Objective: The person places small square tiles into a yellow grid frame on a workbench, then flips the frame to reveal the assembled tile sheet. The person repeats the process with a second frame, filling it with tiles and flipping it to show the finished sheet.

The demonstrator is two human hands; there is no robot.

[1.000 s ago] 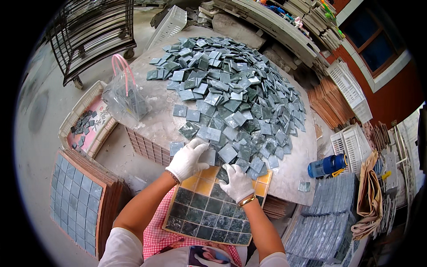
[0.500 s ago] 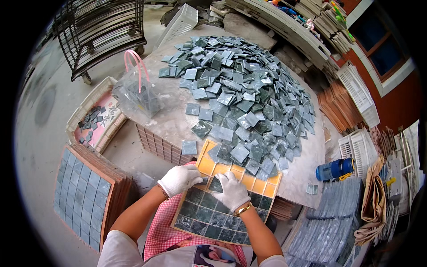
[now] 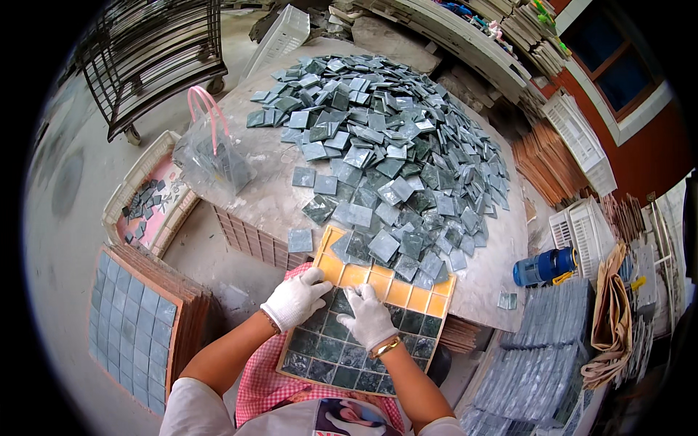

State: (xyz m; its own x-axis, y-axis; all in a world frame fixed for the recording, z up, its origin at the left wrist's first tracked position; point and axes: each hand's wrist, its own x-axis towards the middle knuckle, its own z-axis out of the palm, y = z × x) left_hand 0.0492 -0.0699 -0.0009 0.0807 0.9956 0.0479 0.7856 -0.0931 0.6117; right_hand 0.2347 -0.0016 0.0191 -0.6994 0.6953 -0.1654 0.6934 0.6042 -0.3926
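Tile tray [image 3: 398,293], at the fingers: right hand [image 3: 367,317] parted, gripping nothing visible, tips at a green tile [image 3: 339,300]; left hand [image 3: 294,298] curled by the left rim, hold cannot be told.
Position: before the checked apron [image 3: 265,367], far end under loose tiles [image 3: 356,248].
Seating: best pressed flat, square between ribs.
Pile [image 3: 407,160]: strays best kept off yellow cells [image 3: 418,299].

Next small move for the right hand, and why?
Probably have the right hand take one of the loose tiles overlapping the tray's far edge and set it in a bare cell. The yellow tray shows bare cells just beyond the dark set tiles, and the loose ones lie close by.
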